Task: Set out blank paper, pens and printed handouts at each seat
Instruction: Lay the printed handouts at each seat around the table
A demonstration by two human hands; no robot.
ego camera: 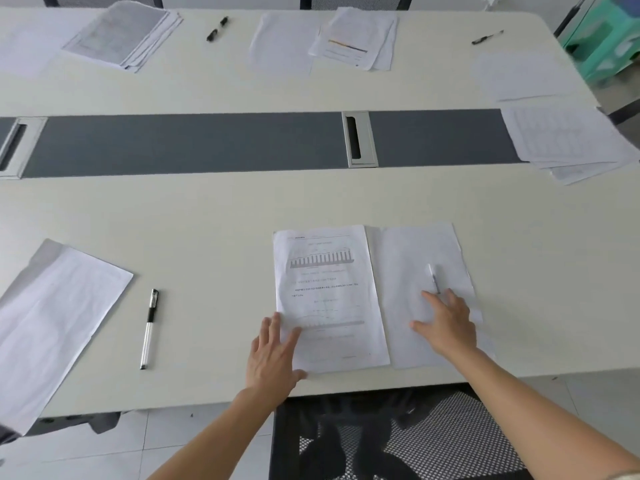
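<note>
1. The left hand [273, 351] lies flat, fingers straight and spread. Its fingertips rest on the near left edge of the printed handout [329, 299], and it grips nothing.
2. The right hand [446, 327] presses down on the blank sheet [408, 271] just right of the handout, fingers splayed and straight. A pen [433, 278] lies on that sheet at the fingertips. It is blurred, so I cannot tell whether a finger touches it, but none curls round it.
3. Watch that pen: it looks loose, and a nudge from the fingertips could send it rolling off the sheet.
4. The blank sheet's near corner sits close to the edge of the table [207, 220]. If the palm drags back, the paper could slide off towards the mesh chair [433, 441].
5. The two near papers meet along one edge, so a push from the left hand could ride the handout over the blank sheet or skew it.
6. Pens, four:
   - the one at the fingertips
   - near left [149, 329]
   - far centre-left [217, 28]
   - far right [487, 37]
7. Printed lots, four:
   - this handout
   - far left [124, 36]
   - far centre [356, 39]
   - the right end [568, 140]
8. Blank papers, four plainly:
   - this sheet
   - near left [59, 323]
   - far centre [280, 43]
   - far right [519, 76]
   A faint fifth may lie at the far left.
9. No printed handout shows at the near left seat, so I judge that place unfinished.
</note>
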